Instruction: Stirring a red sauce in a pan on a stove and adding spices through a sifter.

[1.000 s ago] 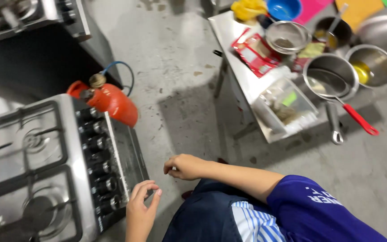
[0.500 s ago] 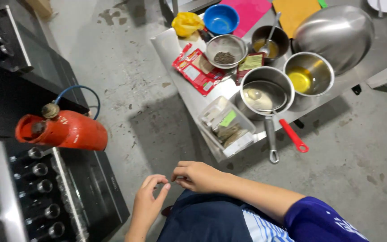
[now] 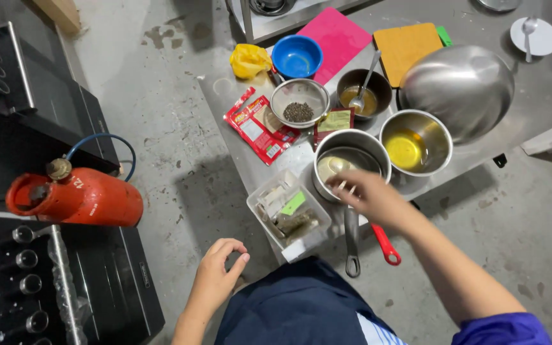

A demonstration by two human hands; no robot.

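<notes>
A person's right hand (image 3: pixel 365 195) reached over the rim of a steel saucepan (image 3: pixel 351 160) on the worktop (image 3: pixel 225 96), fingertips pinched, possibly on something small; what that grip held could not be told. The left hand (image 3: pixel 218 278) hung loosely curled and empty below the saucepan, near a clear plastic tub (image 3: pixel 287 214). A pan of yellow oil (image 3: pixel 415 142) sat just right of the saucepan. The step appeared to be adding or picking something at the saucepan; a steady, light pinch seemed called for.

Floor, left: red gas cylinder (image 3: pixel 75 198) lying beside black stove (image 3: pixel 46 281).
Table, far end: blue bowl (image 3: pixel 296 56), yellow bag (image 3: pixel 249 60), pink board (image 3: pixel 340 37), orange board (image 3: pixel 406 45).
Table, right: large steel bowl (image 3: pixel 458 83), tilted; small bowl of yellow oil (image 3: pixel 414 142).
</notes>
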